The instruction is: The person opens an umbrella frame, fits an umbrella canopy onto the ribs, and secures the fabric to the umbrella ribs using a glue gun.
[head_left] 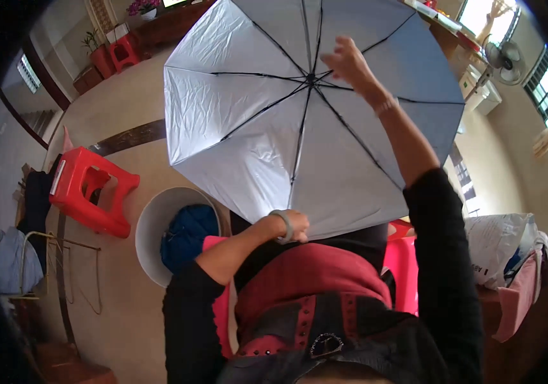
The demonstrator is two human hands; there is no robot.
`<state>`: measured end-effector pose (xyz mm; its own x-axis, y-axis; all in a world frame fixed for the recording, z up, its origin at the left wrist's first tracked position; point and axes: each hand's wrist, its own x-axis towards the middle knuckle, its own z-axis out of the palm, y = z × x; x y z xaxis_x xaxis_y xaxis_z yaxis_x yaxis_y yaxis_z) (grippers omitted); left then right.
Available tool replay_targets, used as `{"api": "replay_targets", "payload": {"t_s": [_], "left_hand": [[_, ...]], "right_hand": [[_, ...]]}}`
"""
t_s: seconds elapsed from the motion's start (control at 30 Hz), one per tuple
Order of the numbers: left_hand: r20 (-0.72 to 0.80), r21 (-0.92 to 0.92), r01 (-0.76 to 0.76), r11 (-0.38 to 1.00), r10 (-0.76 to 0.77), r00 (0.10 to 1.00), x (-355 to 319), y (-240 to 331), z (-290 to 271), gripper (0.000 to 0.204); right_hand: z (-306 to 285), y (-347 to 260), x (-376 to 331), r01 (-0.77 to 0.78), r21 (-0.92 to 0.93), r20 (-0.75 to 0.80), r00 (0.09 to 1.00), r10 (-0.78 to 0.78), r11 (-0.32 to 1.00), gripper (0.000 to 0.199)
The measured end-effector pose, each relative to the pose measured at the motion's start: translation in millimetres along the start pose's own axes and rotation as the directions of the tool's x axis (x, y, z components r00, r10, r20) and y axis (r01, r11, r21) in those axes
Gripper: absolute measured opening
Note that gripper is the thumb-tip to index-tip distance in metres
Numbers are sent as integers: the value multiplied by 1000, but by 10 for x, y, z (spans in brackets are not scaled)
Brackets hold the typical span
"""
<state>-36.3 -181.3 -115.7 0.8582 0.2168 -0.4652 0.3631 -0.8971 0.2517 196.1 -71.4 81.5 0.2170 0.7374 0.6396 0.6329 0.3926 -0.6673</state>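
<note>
Left hand [296, 226]: fingers bent inward at the near hem of the open umbrella with silver-grey fabric lining and black ribs [344, 153]; the fingertips are hidden, so whether they pinch the hem cannot be told. A grey-green rigid bangle [278, 225] encircles this wrist. Right hand [349, 64]: raised in front of the canopy, just beside the small black hub [311, 79], its fingers released and loosely bent; contact with a rib cannot be judged. The umbrella stands tilted before the person, inner side toward the viewer, its near hem at the lap and its far hem beyond the upper edge of view. Ribs radiate from the hub; the panels on the left are creased, and the one nearest the left hand is puckered. Left of the lap, on the pale tiled floor [123, 269], stands a round white bucket [148, 240] containing a bundle of dark blue cloth [187, 237]. Farther left, near the dark marbled strip [133, 137] crossing the floor, is a bright red plastic stool [72, 185]. At the right, a white printed plastic bag [494, 246] lies beside pale pink cloth [516, 301]; beyond it stands a grey electric fan [507, 64].
</note>
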Motion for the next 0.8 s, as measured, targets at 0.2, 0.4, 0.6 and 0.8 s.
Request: {"api": "replay_targets", "payload": {"t_s": [0.2, 0.4, 0.6, 0.8], "left_hand": [[-228, -75, 74, 994, -89, 969, 357, 233, -201, 23], [-210, 68, 132, 989, -116, 971, 258, 291, -260, 21], [-236, 23, -1, 1000, 7, 972, 93, 174, -332, 20], [-702, -440, -389, 809, -39, 711, -275, 45, -351, 21]], "right_hand": [[-103, -825, 721, -7, 88, 240, 971, -14, 996, 28], [-410, -722, 641, -147, 71, 333, 936, 115, 987, 28], [-515, -498, 610, 48, -64, 364, 931, -21, 997, 23], [-396, -341, 703, 138, -161, 282, 955, -89, 977, 22]]}}
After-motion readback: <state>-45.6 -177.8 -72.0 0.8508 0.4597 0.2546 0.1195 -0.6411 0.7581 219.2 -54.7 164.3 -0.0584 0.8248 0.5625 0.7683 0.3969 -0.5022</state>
